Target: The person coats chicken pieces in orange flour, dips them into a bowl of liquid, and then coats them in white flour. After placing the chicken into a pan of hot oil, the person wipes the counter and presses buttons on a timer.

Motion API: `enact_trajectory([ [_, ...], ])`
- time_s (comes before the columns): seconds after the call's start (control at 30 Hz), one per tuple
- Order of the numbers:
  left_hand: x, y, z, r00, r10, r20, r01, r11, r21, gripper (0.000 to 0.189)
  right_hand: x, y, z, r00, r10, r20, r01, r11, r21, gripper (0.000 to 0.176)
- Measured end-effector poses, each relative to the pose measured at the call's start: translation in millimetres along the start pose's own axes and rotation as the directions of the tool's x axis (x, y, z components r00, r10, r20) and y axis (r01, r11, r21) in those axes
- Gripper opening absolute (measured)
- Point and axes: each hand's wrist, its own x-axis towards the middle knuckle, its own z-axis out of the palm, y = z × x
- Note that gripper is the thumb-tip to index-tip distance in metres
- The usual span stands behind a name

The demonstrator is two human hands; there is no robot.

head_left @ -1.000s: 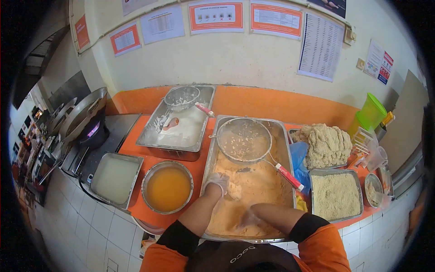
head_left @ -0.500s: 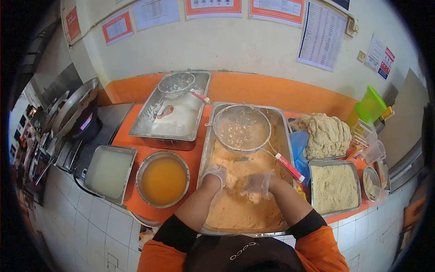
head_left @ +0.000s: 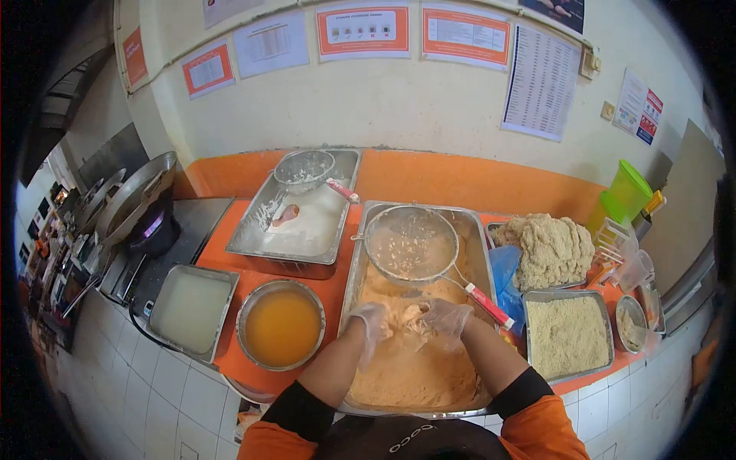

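Note:
Clear plastic gloves cover both hands over a long metal tray point(head_left: 349, 287) of orange-tinted breading flour point(head_left: 410, 379). My left hand point(head_left: 371, 322) curls at the left side of a lumpy, flour-coated chicken piece point(head_left: 414, 316). Opposite it, my right hand point(head_left: 447, 318) has its fingers closed around the piece's right side. Flour clings to the gloves, and the fingertips are partly hidden. A round mesh strainer point(head_left: 412, 241) with a red-and-white handle point(head_left: 489, 305) rests across the tray's far end, just beyond the hands.
Left of the tray stand a bowl of orange liquid point(head_left: 282, 326) and a pan of cloudy liquid point(head_left: 192, 310). Behind them, a white-flour tray point(head_left: 303, 218) holds a raw piece point(head_left: 286, 215) and another strainer point(head_left: 304, 170). Crumb tray point(head_left: 569, 333) and crumb mound point(head_left: 553, 249) sit right.
My hands have come up from the flour, and the coated piece now shows between them. The right hand has turned its fingers inward. The camera view has tilted up slightly.

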Motion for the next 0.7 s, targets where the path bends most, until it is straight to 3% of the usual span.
enact_trajectory([
  [0.03,-3.2,3.1,3.5,1.000,0.006,0.000,-0.006,1.000,-0.003,0.020,-3.4,-8.8,-2.0,0.995,0.100,-0.010,-0.099,0.968,-0.229,0.042],
  [0.07,-6.4,5.9,7.7,0.999,-0.027,0.025,0.021,0.974,0.226,0.018,-6.1,-13.8,-3.2,0.980,0.195,-0.043,-0.193,0.876,-0.442,0.041],
  [0.1,-9.0,7.3,11.3,0.997,-0.066,0.040,0.042,0.895,0.445,0.016,-8.5,-15.0,-3.4,0.980,0.193,-0.042,-0.192,0.875,-0.445,0.041],
  [0.13,-10.8,7.3,14.5,0.997,-0.063,0.040,0.038,0.895,0.444,0.016,-11.0,-15.4,-4.3,0.993,0.101,-0.064,-0.119,0.873,-0.472,0.034],
  [0.2,-13.5,5.1,18.7,0.978,-0.206,-0.023,0.204,0.936,0.288,0.014,-10.2,-1.0,-12.3,0.996,0.003,-0.084,-0.045,0.863,-0.503,0.029],
  [0.23,-7.1,-0.8,14.2,0.979,-0.203,-0.023,0.201,0.936,0.289,0.014,-0.5,25.4,-22.5,0.994,-0.105,-0.030,0.085,0.918,-0.388,0.029],
  [0.27,5.3,-9.9,5.6,0.976,-0.192,0.099,0.152,0.936,0.318,0.015,6.5,45.2,-30.0,0.976,-0.217,0.010,0.212,0.942,-0.261,0.029],
  [0.3,5.2,-9.0,2.3,0.958,-0.184,0.219,0.101,0.934,0.341,0.015,7.8,52.7,-32.4,0.976,-0.219,0.010,0.214,0.941,-0.261,0.029],
  [0.33,7.7,-4.5,0.9,0.959,-0.182,0.218,0.100,0.934,0.343,0.015,9.2,60.2,-34.8,0.986,-0.163,0.029,0.165,0.980,-0.115,0.029],
  [0.37,12.1,3.2,0.2,0.951,-0.191,0.242,-0.051,0.677,0.734,0.020,11.8,67.5,-37.6,0.993,-0.109,0.056,0.107,0.994,0.032,0.030],
  [0.4,10.6,8.9,1.3,0.942,-0.213,0.259,-0.201,0.260,0.945,0.025,14.7,70.2,-38.9,0.992,-0.110,0.054,0.108,0.993,0.036,0.030],
  [0.43,0.5,10.9,3.8,0.942,-0.217,0.258,-0.200,0.257,0.946,0.025,17.9,71.7,-40.5,0.993,-0.065,0.097,0.088,0.963,-0.257,0.026],
  [0.5,-19.2,13.3,9.1,0.971,0.202,0.131,-0.167,0.171,0.971,0.028,24.1,71.6,-44.2,0.990,0.055,0.132,0.063,0.658,-0.751,0.021],
  [0.53,-14.7,7.0,10.8,0.971,0.196,0.133,-0.167,0.168,0.971,0.028,26.1,71.2,-45.6,0.985,0.120,0.122,0.062,0.411,-0.910,0.020],
  [0.57,-6.7,-4.1,12.6,0.994,0.106,0.020,-0.031,0.104,0.994,0.029,27.4,71.3,-46.1,0.979,0.181,0.095,0.072,0.129,-0.989,0.019],
  [0.6,-8.6,-6.5,16.6,0.995,0.025,-0.101,0.100,0.029,0.995,0.031,26.4,66.3,-45.5,0.978,0.184,0.095,0.071,0.134,-0.988,0.019],
  [0.67,-18.4,-10.1,19.8,0.993,0.064,-0.100,0.098,0.036,0.995,0.029,24.2,55.3,-44.1,0.905,0.276,0.324,0.347,-0.040,-0.937,0.024],
  [0.7,-23.8,-8.9,21.8,0.989,0.106,-0.099,0.095,0.043,0.995,0.027,24.0,54.9,-41.5,0.905,0.274,0.325,0.348,-0.039,-0.937,0.024],
])
